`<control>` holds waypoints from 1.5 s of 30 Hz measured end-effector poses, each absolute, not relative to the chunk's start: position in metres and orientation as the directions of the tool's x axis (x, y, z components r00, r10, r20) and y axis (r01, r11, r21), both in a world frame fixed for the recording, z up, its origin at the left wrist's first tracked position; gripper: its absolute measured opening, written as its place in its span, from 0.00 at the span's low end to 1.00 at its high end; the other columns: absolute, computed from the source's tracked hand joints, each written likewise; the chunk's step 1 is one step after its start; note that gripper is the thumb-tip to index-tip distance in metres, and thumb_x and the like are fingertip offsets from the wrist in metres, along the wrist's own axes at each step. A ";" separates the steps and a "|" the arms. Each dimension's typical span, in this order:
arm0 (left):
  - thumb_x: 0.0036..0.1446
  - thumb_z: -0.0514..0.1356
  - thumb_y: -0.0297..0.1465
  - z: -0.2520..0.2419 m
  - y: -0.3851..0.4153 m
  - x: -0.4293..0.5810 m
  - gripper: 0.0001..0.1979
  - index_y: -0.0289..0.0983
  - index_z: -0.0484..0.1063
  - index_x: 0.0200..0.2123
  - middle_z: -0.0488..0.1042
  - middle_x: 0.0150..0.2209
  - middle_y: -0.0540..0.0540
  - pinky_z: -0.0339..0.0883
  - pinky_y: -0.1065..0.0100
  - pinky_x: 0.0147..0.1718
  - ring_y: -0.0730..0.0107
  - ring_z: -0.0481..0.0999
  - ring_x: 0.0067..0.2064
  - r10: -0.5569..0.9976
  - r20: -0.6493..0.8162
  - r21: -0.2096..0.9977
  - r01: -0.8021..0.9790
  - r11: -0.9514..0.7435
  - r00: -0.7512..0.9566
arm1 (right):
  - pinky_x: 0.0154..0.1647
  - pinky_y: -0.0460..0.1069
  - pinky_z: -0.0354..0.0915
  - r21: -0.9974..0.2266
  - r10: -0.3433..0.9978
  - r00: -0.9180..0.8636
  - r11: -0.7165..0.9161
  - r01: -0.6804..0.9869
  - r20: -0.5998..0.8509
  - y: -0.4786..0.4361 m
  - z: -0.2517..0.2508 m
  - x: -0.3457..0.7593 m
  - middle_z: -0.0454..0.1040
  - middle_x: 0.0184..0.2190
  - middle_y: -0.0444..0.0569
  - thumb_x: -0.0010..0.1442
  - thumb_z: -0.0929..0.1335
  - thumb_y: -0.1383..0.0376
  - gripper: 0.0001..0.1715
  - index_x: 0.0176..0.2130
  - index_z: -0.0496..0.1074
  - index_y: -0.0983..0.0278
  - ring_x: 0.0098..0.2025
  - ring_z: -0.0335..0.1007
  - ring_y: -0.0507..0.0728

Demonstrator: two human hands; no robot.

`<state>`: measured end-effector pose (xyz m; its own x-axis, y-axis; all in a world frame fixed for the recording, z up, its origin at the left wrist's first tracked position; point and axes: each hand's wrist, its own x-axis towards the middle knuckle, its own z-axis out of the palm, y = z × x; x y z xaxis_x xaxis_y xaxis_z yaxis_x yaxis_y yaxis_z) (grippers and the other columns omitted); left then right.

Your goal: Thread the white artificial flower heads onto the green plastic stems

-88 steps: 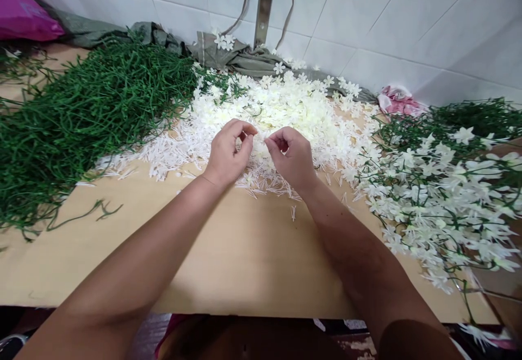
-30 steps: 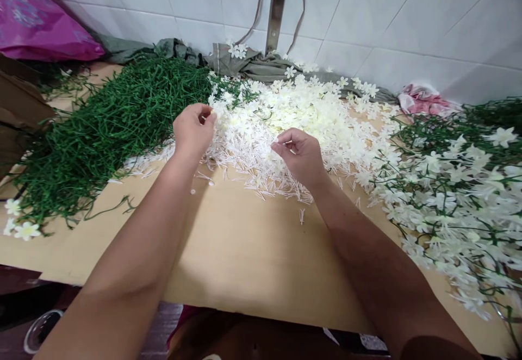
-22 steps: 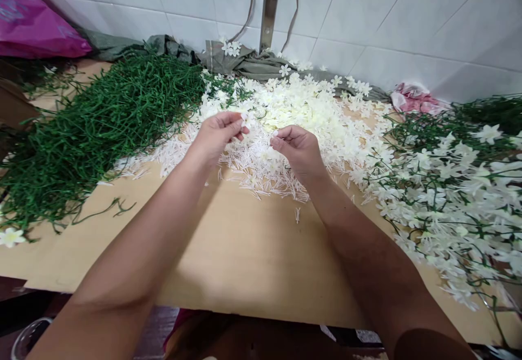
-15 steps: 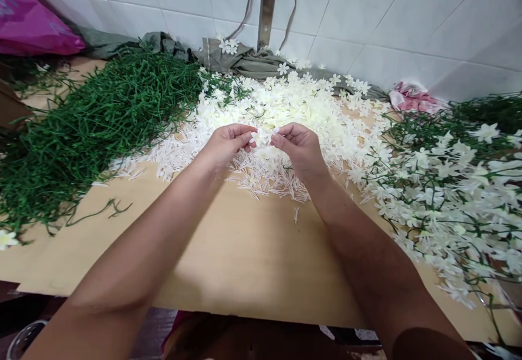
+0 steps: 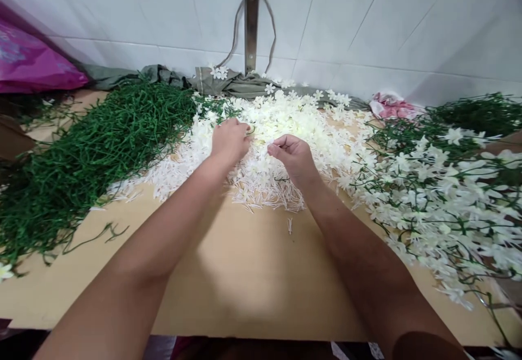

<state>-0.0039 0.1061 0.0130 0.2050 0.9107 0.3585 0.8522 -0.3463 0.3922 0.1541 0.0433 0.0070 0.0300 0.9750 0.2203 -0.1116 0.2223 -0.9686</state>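
My left hand reaches over the heap of loose white artificial flower heads, back of the hand upward. Its fingers point away and down among the petals, so their grip is largely hidden. To the right, my right hand is closed in a pinch, thumb against forefinger. Whatever sits between those fingertips is too small to make out. Thin white stamen-like sticks lie scattered below both hands, with a short green stem beside my right hand.
Green plastic stems are heaped on the left. Assembled white flower sprays cover the right side. Brown cardboard forms the work surface. Behind are a tiled wall, a metal bracket, a pink bag and a red-and-white cloth.
My left hand has left the white flower it held near my right hand and moved onto the flower heap. My right hand stays pinched. The view has tilted upward slightly.
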 end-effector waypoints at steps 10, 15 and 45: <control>0.46 0.63 0.29 0.034 0.131 0.000 0.06 0.38 0.70 0.21 0.69 0.23 0.47 0.59 0.62 0.38 0.62 0.69 0.32 0.956 0.280 0.570 0.788 -0.234 0.081 | 0.28 0.47 0.61 -0.960 0.962 0.039 0.273 -0.058 0.271 0.051 0.007 0.163 0.66 0.19 0.39 0.46 0.73 0.63 0.11 0.24 0.68 0.63 0.23 0.58 0.47; 0.50 0.63 0.31 0.076 0.106 -0.018 0.10 0.37 0.67 0.20 0.60 0.17 0.52 0.52 0.67 0.28 0.74 0.57 0.24 0.968 0.250 0.784 0.579 -0.224 0.036 | 0.31 0.48 0.64 -0.955 0.959 0.051 0.283 -0.085 0.279 0.047 0.018 0.166 0.70 0.23 0.41 0.49 0.72 0.65 0.09 0.26 0.67 0.62 0.26 0.63 0.48; 0.42 0.65 0.31 0.029 0.019 -0.050 0.06 0.33 0.75 0.24 0.72 0.21 0.50 0.59 0.72 0.27 0.76 0.67 0.25 0.925 -0.142 0.919 0.394 -0.009 0.353 | 0.32 0.48 0.64 -0.961 0.885 -0.376 0.265 -0.077 0.274 0.018 0.013 0.129 0.70 0.25 0.42 0.45 0.76 0.54 0.18 0.26 0.69 0.63 0.29 0.64 0.48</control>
<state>-0.0502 0.0189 0.0285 0.3530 0.9248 -0.1417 0.3935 -0.0093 0.9193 0.1286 0.0177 0.0127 -0.3764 0.8849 0.2744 -0.0770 0.2653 -0.9611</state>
